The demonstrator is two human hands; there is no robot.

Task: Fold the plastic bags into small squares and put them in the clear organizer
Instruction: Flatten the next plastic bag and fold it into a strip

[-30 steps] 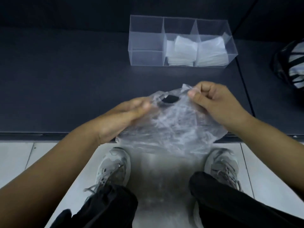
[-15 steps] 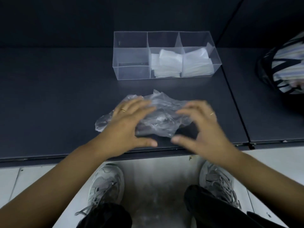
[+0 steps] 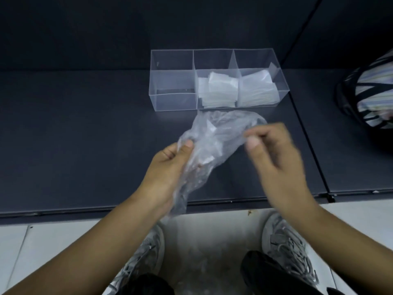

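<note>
A crumpled clear plastic bag [image 3: 214, 143] hangs above the dark table, just in front of the clear organizer [image 3: 172, 101]. My left hand [image 3: 170, 165] grips its left edge, thumb on top. My right hand [image 3: 274, 154], blurred by motion, pinches the bag's right edge between thumb and fingers. The organizer has three compartments: the left one is empty, the middle one holds folded bags [image 3: 221, 90], and the right one holds more folded squares [image 3: 257, 90].
The dark table [image 3: 85, 135] ends at a front edge near my wrists, with a seam [image 3: 306, 133] running down its right side. A striped bag [image 3: 374, 90] lies at the far right. My shoes [image 3: 291, 248] stand on the tiled floor below.
The bag lay bunched on the table under both spread hands half a second ago. Now both hands have lifted it by its edges and the right hand is moving.
</note>
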